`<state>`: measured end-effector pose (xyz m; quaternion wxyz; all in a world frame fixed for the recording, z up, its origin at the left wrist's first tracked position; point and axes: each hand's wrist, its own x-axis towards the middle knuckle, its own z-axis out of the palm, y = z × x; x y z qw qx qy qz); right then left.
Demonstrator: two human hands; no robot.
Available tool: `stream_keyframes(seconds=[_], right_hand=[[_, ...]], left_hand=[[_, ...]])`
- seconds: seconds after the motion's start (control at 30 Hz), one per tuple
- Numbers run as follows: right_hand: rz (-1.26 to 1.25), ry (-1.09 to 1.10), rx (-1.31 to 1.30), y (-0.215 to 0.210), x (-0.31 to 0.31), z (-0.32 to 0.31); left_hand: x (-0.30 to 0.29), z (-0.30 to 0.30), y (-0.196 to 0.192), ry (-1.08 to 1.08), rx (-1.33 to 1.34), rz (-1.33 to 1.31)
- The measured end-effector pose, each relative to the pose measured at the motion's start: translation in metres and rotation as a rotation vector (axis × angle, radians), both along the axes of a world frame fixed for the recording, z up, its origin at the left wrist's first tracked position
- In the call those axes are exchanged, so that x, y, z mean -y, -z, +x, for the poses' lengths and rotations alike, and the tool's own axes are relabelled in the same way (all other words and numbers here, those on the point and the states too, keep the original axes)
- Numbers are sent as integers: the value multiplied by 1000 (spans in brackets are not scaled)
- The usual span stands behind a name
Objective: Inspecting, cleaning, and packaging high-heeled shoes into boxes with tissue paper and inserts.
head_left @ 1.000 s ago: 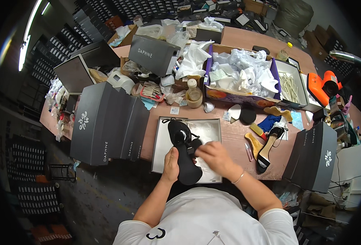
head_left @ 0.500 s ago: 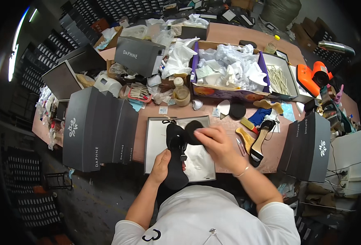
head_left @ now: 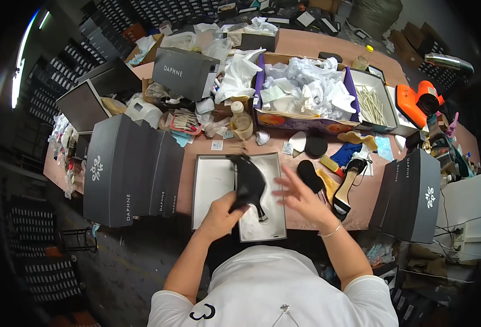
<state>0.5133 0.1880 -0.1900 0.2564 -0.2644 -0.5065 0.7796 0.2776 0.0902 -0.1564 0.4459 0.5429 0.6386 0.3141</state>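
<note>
A black heeled sandal (head_left: 250, 184), somewhat blurred, hangs over the opened shoe box (head_left: 202, 188). My left hand (head_left: 222, 215) is closed around it from the near left side. To the right of the box my right hand (head_left: 304, 200) is empty, its fingers spread and a little blurred. Just beyond those fingers a flat black pad (head_left: 308, 173) lies on the table, partly over a tan cloth (head_left: 329, 184). Another sandal (head_left: 351, 185), black with a pale insole, rests farther right beside a yellow-backed brush (head_left: 332, 165).
Dark shoe boxes stand upright at the left (head_left: 110, 174) and right (head_left: 406, 199). Behind the work spot are a capped bottle (head_left: 241, 125), a purple carton (head_left: 306, 124) of crumpled tissue and a tray of sticks (head_left: 371, 106). An orange device (head_left: 410, 106) sits far right.
The black pad has left my right hand and now lies on the table. That hand has opened. The sandal in my left hand has turned over, heel toward the right.
</note>
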Motion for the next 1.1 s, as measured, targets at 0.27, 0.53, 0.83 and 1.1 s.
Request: stream_keyframes(seconds=[0.27,0.53,0.83,1.1], right_hand=[[109,40,-57,-15,54,-23],[332,-114,-146,7,76,-20],[35,110,299,58,79,35],[508,68,239,5,62,-38]], left_hand=[[9,9,19,-147,-799,802],[9,38,18,-502,1007,172],[10,21,7,-352,461,267],[6,37,19,-300,305,366]])
